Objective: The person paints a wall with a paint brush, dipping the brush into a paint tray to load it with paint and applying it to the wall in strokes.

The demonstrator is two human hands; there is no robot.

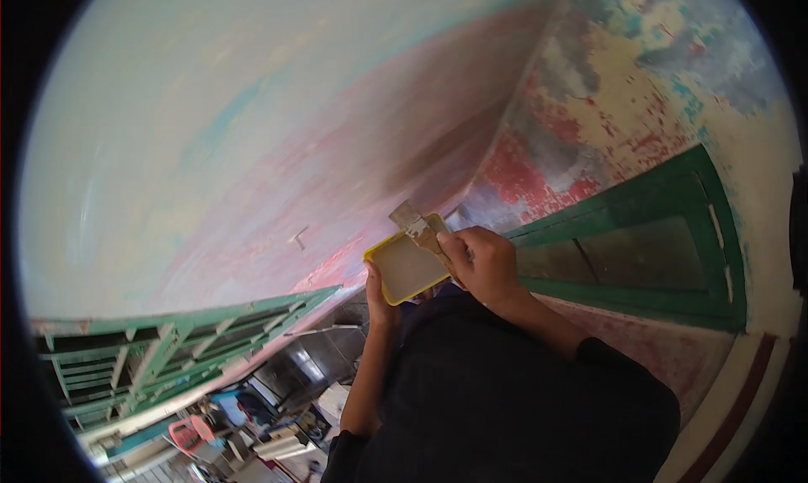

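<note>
My right hand is closed around the wooden handle of a flat paintbrush, whose bristles point up and left. The brush lies across the upper right corner of a yellow-rimmed rectangular tub with a pale whitish content inside. At the tub's left side, my left hand grips it, thumb up along the rim and the other fingers hidden beneath. Beyond the bristles is the wall, covered in thin whitish paint over pink and turquoise patches.
To the right, a green-framed window sits below a peeling wall. Green slatted woodwork runs along the lower left. Down on the floor are a pink plastic chair and a jumble of household items.
</note>
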